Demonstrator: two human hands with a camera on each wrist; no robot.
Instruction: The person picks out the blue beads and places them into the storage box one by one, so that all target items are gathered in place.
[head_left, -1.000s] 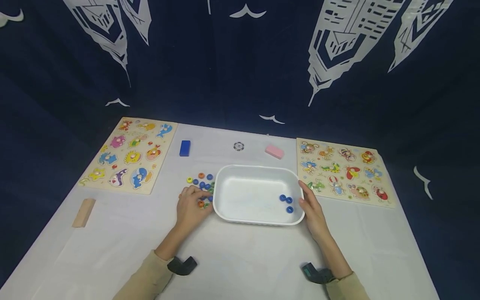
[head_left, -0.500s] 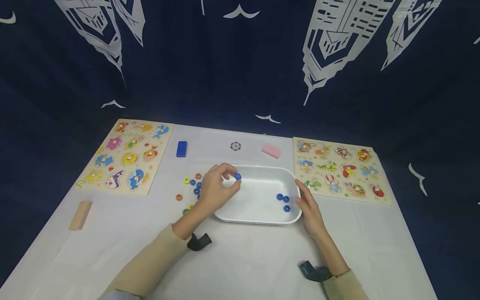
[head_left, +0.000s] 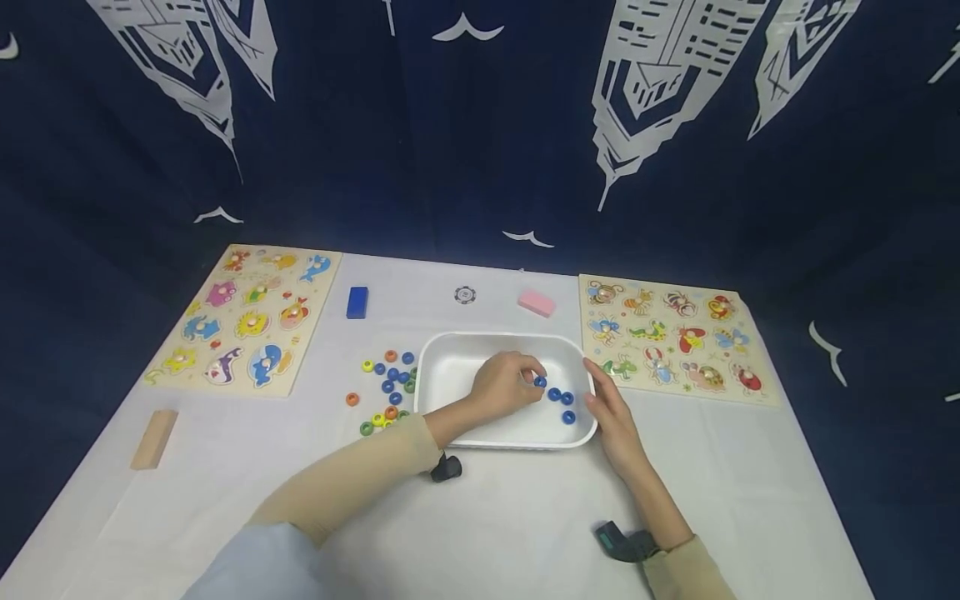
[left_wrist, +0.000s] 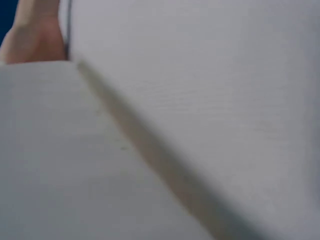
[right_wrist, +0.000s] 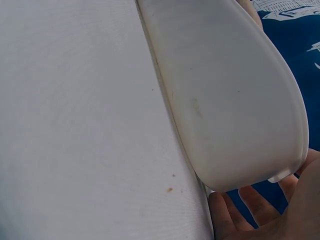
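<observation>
My left hand (head_left: 507, 387) reaches into the white tray (head_left: 457, 423) and pinches a blue bead (head_left: 540, 382) between thumb and fingertips, low over the tray's right half. Right beside it lie several blue beads (head_left: 567, 398). At the tray's right end my right hand (head_left: 617, 421) holds the rim, thumb at the edge and fingers along the outside. The right wrist view shows the fingers (right_wrist: 260, 205) against the outer wall. In the left wrist view the tray's side (left_wrist: 60, 150) fills the lower left, hiding the left hand's fingers.
Loose beads (head_left: 393, 374) in blue, green, orange and yellow lie left of the tray. Picture puzzle boards (head_left: 251, 321) (head_left: 678, 340) flank the table. A blue block (head_left: 357, 302), a chip (head_left: 465, 295), a pink block (head_left: 536, 302) and a wooden block (head_left: 154, 439) lie around.
My left hand has picked a blue bead from the pile, lifted it over the tray's left rim and carried it right, down beside the other blue beads. My right hand stays at the tray.
</observation>
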